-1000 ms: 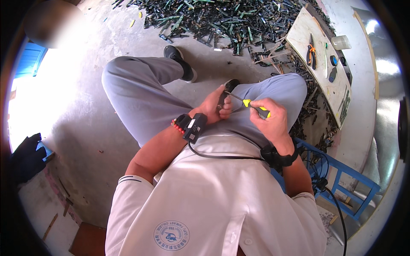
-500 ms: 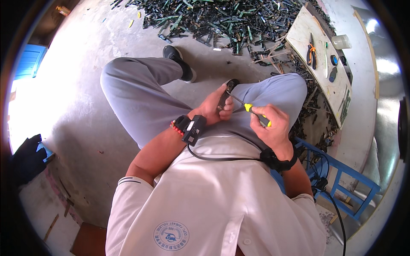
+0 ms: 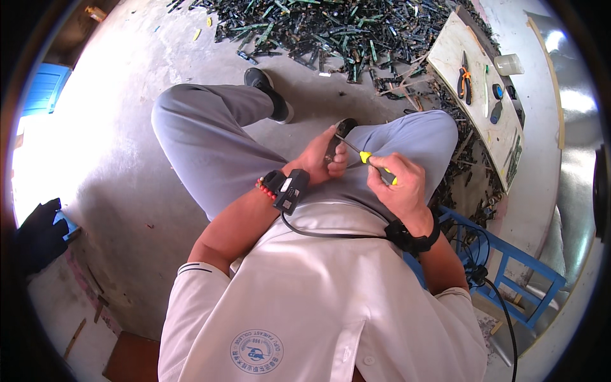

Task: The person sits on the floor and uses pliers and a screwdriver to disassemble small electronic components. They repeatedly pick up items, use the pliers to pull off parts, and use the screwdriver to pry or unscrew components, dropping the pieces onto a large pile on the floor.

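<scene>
- While the person is sitting with knees apart, the left hand [image 3: 320,155] is curling tightly around a small dark part [image 3: 339,135] — it is resting above the lap, against the right thigh.
- The right hand [image 3: 398,186] is closing in a fist on one yellow-handled screwdriver [image 3: 364,157], its thin shaft touching the dark part.
- No container is showing itself here; the dark scrap pile [image 3: 344,32] is lying loose on the concrete floor [image 3: 121,95].
- One wooden board [image 3: 480,95] is carrying one pair of orange-handled pliers [image 3: 465,77] near its edge.
- Open floor is spreading to the left — a blue stool frame [image 3: 509,267] is crowding the right.
</scene>
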{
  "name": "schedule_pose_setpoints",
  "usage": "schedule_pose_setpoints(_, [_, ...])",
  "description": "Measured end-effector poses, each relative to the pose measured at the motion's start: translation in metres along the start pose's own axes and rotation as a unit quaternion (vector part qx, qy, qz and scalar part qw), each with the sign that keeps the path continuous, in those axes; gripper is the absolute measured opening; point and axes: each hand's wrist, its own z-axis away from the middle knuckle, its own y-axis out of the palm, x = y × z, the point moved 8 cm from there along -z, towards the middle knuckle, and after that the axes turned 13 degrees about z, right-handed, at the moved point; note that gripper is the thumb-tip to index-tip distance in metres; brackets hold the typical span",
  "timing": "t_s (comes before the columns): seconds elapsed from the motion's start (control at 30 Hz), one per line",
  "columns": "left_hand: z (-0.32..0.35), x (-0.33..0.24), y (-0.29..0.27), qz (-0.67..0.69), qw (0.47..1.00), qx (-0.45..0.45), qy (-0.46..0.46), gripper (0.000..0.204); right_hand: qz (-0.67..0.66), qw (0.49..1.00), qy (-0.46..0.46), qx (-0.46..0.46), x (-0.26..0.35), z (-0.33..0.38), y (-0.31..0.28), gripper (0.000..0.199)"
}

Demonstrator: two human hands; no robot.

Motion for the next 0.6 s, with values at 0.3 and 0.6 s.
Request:
schedule_pose_setpoints(0.3, [0.008, 0.004, 0.015, -0.034, 0.998, 0.054, -0.004, 0.059, -0.138, 0.975, 0.17, 0.042, -0.032, -0.006, -0.018, 0.009])
schedule_pose_setpoints(0.6, [0.005, 0.001, 0.011, -0.044, 0.998, 0.043, 0.001, 0.06, -0.12, 0.982, 0.143, 0.015, -0.02, 0.001, -0.018, 0.011])
